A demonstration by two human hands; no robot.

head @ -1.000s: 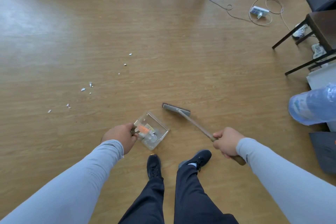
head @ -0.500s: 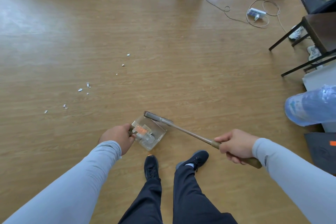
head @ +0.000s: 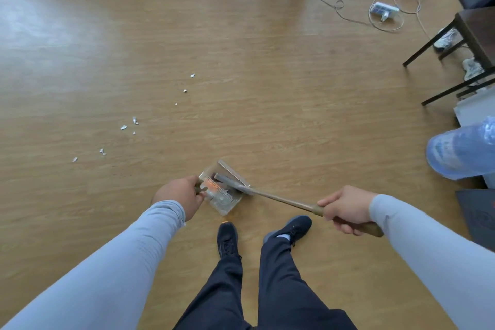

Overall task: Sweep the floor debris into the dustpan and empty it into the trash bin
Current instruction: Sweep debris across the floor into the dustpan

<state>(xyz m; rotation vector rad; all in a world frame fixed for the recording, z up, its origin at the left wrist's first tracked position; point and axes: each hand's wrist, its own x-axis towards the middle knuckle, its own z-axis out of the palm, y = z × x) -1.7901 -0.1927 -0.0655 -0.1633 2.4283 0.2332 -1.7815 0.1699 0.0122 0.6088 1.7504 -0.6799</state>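
Risk check: the clear plastic box-shaped dustpan (head: 223, 191) sits on the wood-grain floor (head: 267, 88) just beyond the person's dark shoes (head: 227, 240), with the grey flat head of the long-handled brush (head: 231, 185) inside its mouth. Left hand (head: 179, 197) is clenched round the pan's short handle; right hand (head: 347, 209) is wrapped round the brown grip at the near end of the brush. A hard brush push could skid the light pan back toward the feet or tip it, spilling what's already caught; a quick flick out could drag scraps back over the lip. Bigger gap: the trail of small white paper scraps (head: 128, 126) lies well apart on the far left, untouched, so emptying now would leave the job half done, I'd judge. The blue plastic-lined trash bin (head: 460, 153) is on the right edge; the white power strip and cable (head: 384, 9) far right is a snag hazard. Versus a second ago: the brush head was on the floor to the right of the pan, now it's in it; the right hand has swung further right.
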